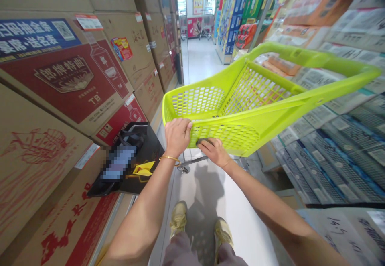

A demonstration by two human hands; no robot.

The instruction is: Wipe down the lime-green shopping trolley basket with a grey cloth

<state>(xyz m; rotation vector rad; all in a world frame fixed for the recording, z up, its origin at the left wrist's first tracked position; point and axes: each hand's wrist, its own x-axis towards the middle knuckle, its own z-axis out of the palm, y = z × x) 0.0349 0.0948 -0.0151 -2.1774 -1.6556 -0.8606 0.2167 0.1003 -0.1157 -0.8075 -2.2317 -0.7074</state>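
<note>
A lime-green plastic shopping basket (246, 97) hangs tilted in the aisle in front of me, its open top turned up and to the right, nothing visible inside. My left hand (177, 135) is closed over the basket's near rim at the lower left corner; a gold bangle sits on that wrist. My right hand (214, 150) presses against the basket's mesh wall from below, fingers curled at a dark spot on it. Under the basket a metal frame with a small wheel (184, 169) shows.
Stacked brown and red cardboard cartons (69, 77) wall the left side. A black bag with a yellow tag (132, 157) rests on the lower cartons. Boxed goods (337, 145) fill shelves on the right. The white aisle floor (201, 57) runs ahead toward far displays.
</note>
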